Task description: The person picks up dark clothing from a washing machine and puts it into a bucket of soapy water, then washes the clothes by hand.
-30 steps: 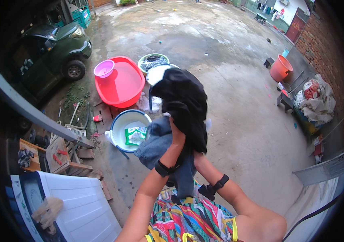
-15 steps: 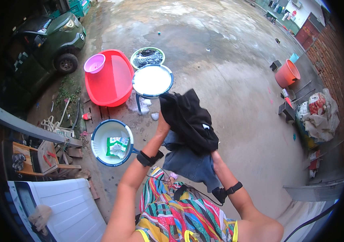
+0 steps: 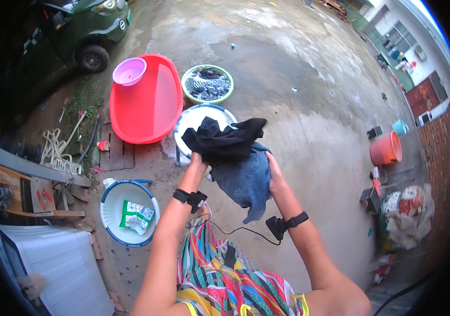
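Observation:
Bundled dark clothes hang between my hands: a black garment on top and a blue denim piece with a visible pocket below it. My left hand grips the black garment's left side, its fingers mostly hidden under the cloth. At the denim's right edge, my right hand holds the fabric with the thumb side up. The black garment overlaps the near part of a white basin with a blue rim, which holds white suds or liquid.
Behind stands a green-rimmed basin of soaking dark clothes. At left, a large red tub holds water, with a pink bowl at its edge. A nearer white basin contains a green-and-white packet. A white washing machine is lower left.
My hands have brought the clothes to the basin's near side. The black garment has bunched up and swung left, and more denim shows. The whole view has shifted.

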`<control>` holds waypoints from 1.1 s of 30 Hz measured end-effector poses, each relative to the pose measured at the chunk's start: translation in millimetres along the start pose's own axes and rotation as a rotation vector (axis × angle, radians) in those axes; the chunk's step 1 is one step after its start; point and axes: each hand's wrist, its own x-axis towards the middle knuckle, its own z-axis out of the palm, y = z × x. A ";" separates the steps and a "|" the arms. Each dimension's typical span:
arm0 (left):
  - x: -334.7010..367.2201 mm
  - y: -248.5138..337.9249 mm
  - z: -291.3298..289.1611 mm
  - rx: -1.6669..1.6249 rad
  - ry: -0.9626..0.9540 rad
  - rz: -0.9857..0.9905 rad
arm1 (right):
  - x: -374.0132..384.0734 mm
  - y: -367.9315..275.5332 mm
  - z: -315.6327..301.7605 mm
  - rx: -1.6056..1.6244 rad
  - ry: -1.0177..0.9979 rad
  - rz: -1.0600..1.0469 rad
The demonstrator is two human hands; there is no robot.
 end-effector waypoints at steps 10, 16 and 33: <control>141.6 -33.0 -149.9 2.075 0.199 -0.203 | 191.3 -62.2 43.6 -0.383 0.176 -0.061; 125.2 -29.9 -127.0 2.450 0.223 -0.610 | 252.0 -77.9 76.2 -0.535 0.166 -0.139; 157.5 -45.2 -88.0 1.959 0.390 -0.421 | 312.0 -30.1 -30.6 -1.924 -0.110 -0.586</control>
